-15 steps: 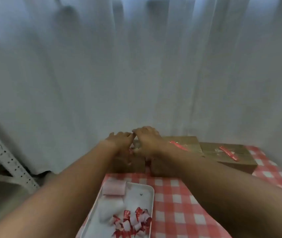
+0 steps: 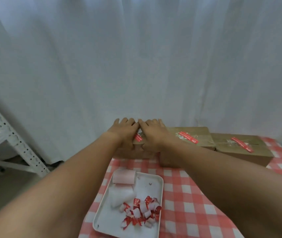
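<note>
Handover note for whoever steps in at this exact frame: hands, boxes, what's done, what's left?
Left hand: flat on top of the left box, fingers straight.
Right hand: flat beside it on the same box, fingertips meeting.
Things: red sticker shows between the wrists. Tray holds a pink roll and curled scraps.
Done: middle box and right box each carry a red sticker.
Left: probably just smoothing this sticker down.
</note>
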